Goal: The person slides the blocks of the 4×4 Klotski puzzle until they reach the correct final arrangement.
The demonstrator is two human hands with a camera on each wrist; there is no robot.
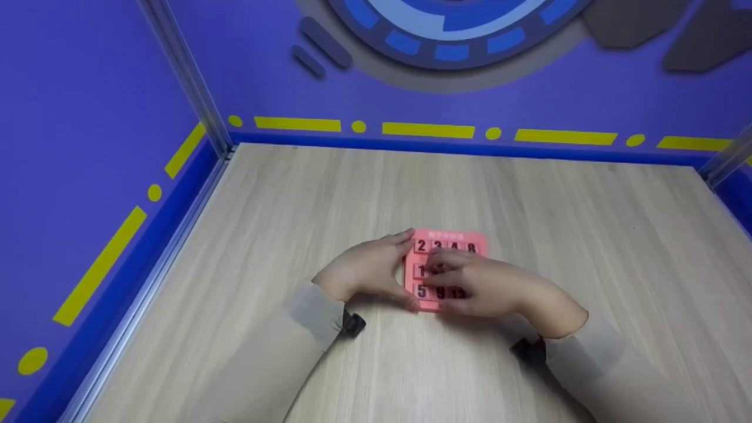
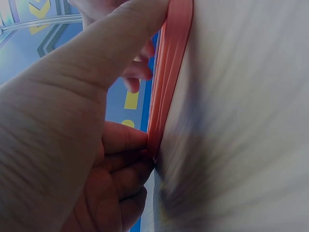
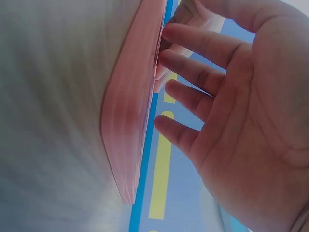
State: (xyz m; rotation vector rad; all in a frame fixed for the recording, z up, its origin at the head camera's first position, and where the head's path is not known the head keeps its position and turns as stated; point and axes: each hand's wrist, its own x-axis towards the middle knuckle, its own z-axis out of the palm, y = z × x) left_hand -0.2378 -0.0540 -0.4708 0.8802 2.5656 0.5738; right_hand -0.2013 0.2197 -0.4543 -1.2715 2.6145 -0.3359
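A pink number slide puzzle [image 1: 479, 238] lies flat on the table, its dark-numbered tiles facing up. Along its left side my left hand [image 1: 370, 271] grips the frame, thumb at the near left corner and fingers at the far left one; the left wrist view shows both ends of that grip on the puzzle's edge [image 2: 170, 72]. My right hand [image 1: 490, 285] is over the tiles from the right, fingers extended and fingertips at the middle rows. It hides several tiles. In the right wrist view, its fingers [image 3: 193, 67] reach across the puzzle's top face, beside the pink side wall [image 3: 126, 106].
The wood-grain table [image 1: 305, 200] spreads around the puzzle on all sides. Blue panels with yellow dashes, such as the back wall [image 1: 264, 88], border it at the back and left, with a metal post [image 1: 188, 76] in the corner.
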